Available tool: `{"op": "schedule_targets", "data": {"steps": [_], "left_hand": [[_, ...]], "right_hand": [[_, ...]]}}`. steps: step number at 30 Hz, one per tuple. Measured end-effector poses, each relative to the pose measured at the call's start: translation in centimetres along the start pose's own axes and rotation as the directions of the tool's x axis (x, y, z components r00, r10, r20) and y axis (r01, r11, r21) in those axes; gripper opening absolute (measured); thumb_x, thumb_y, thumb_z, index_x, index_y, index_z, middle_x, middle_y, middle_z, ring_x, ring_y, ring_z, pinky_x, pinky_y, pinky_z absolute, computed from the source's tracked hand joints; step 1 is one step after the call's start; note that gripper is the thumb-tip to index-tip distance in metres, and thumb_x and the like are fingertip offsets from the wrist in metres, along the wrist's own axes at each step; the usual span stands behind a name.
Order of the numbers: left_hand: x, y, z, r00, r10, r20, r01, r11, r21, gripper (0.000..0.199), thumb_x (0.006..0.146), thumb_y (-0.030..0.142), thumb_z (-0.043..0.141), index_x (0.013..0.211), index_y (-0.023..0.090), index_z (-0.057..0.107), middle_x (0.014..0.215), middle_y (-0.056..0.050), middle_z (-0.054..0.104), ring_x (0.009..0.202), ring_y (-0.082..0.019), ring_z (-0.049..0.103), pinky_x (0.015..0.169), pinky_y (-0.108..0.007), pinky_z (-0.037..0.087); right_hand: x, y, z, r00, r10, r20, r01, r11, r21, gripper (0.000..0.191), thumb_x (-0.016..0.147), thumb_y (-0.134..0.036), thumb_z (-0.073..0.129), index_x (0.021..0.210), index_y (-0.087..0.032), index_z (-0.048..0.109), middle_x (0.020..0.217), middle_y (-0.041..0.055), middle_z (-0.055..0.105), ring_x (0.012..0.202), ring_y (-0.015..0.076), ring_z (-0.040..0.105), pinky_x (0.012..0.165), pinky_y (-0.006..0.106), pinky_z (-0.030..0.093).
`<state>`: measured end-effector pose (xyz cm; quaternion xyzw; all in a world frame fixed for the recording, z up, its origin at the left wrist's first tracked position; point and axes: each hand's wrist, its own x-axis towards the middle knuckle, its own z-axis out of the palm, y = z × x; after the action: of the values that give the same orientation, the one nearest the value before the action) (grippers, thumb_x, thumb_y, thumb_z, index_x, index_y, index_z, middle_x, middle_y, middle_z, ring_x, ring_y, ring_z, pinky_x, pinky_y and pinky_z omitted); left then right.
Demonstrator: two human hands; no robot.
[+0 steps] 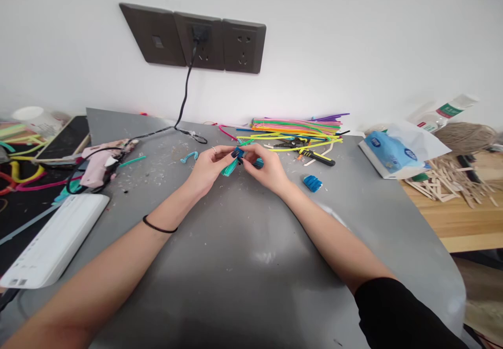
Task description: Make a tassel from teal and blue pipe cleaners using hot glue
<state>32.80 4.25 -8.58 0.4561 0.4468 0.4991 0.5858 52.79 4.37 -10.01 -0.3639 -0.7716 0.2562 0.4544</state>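
Near the middle of the grey mat, both hands meet around a small craft piece of blue and green pipe cleaners. My left hand pinches it from the left between thumb and fingers. From the right, my right hand grips its blue part with the fingertips. The fingers hide much of the piece. A separate blue wrapped piece lies right of my right hand. A short curled light-blue pipe cleaner rests left of my left hand.
Behind the hands lie a bundle of coloured pipe cleaners and pliers. A pink glue gun and white power strip sit left. Tissues and wooden sticks are right. A black cord hangs from a wall socket.
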Motion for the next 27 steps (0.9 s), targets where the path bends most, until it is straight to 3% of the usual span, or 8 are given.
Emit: {"op": "schedule_targets", "data": {"steps": [14,27], "left_hand": [[-0.15,0.58,0.09,0.999,-0.026,0.043,0.025,0.999,0.027,0.067,0.043,0.059,0.111,0.094,0.022,0.088,0.105,-0.011,0.086,0.097,-0.026,0.077,0.087,-0.038,0.060],[-0.19,0.29,-0.51,0.989,0.137,0.062,-0.148,0.962,0.229,0.063,0.064,0.061,0.101,0.107,0.018,0.085,0.111,-0.015,0.086,0.104,-0.031,0.079,0.098,-0.046,0.064]], "right_hand": [[-0.02,0.12,0.08,1.000,0.031,0.005,-0.031,1.000,0.003,0.024,0.099,-0.031,0.063,0.120,-0.020,0.069,0.083,0.0004,0.072,0.072,0.0154,0.066,0.073,0.031,0.058],[0.07,-0.25,-0.08,1.000,0.008,0.011,-0.008,1.000,-0.004,0.022,0.101,-0.025,0.057,0.120,-0.021,0.069,0.089,0.0033,0.075,0.077,0.0165,0.068,0.076,0.031,0.058]]}}
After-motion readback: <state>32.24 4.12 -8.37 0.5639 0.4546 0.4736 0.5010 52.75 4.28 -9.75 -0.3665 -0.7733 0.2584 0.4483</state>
